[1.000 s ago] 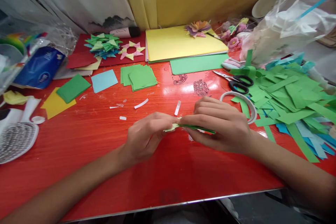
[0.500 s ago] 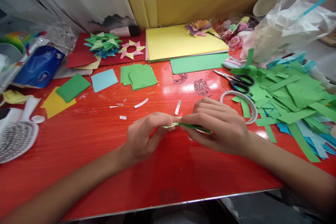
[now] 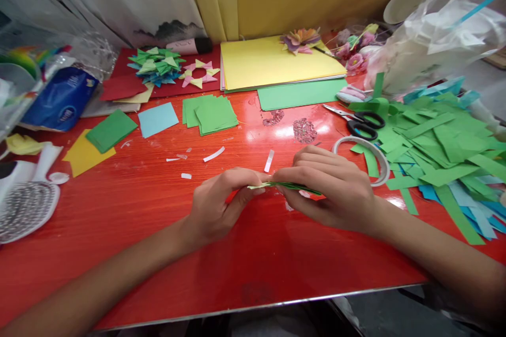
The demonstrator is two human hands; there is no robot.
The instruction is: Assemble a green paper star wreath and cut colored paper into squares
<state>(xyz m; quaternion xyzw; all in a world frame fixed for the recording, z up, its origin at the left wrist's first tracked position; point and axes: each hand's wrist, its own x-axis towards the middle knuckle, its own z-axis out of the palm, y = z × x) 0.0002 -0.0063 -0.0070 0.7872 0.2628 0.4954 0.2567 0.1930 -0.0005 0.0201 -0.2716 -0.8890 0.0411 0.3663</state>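
Between my two hands, a little above the red table (image 3: 158,258), is a thin piece of folded green paper (image 3: 294,186), light green at its left end and seen nearly edge-on. My left hand (image 3: 223,201) pinches the light end between thumb and fingers. Wrapped over the darker end, my right hand (image 3: 332,187) has its thumb underneath and hides part of the paper. Close to the right hand lies a roll of white tape (image 3: 381,160), with black-handled scissors (image 3: 366,124) just behind it. Small white paper scraps (image 3: 269,160) lie beyond the fingers.
Green paper squares (image 3: 215,115), a light blue square (image 3: 158,119) and a yellow sheet (image 3: 89,160) lie at the back left. A heap of green strips (image 3: 443,142) covers the right side. Folded paper stars (image 3: 156,66) sit behind. A hairbrush (image 3: 29,205) is at far left.
The paper between my hands looks flatter and more edge-on, with its pinkish underside less visible. Both hands keep their hold, and the whole view has shifted very slightly.
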